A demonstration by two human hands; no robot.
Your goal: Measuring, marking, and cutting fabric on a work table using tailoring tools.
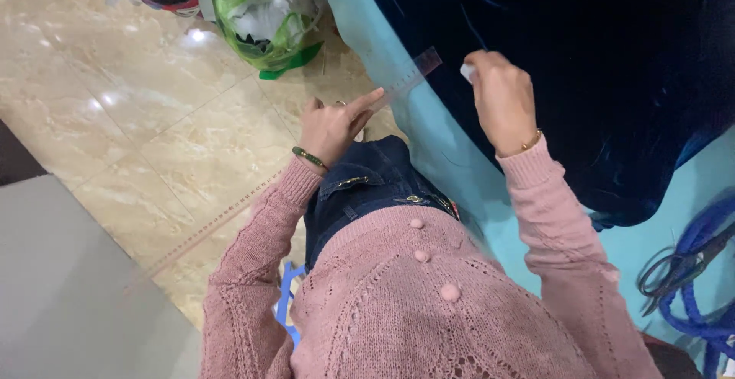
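My left hand [331, 125] grips a long clear plastic ruler [409, 73], index finger stretched along it. The ruler runs from the dark blue velvet fabric [597, 57] down past my wrist toward the floor at lower left. My right hand [499, 96] is closed on a small white piece of chalk [466, 72], resting on the velvet just right of the ruler's upper end. The velvet lies spread over a turquoise table [429, 130]. I wear a pink knitted cardigan and jeans, with a green bracelet on the left wrist and a gold one on the right.
Black-handled scissors [677, 266] and a blue cord [700, 291] lie on the table at the right. A green plastic bag [264, 11] stuffed with scraps sits on the beige marble floor [138, 119]. A grey surface [61, 295] fills the lower left.
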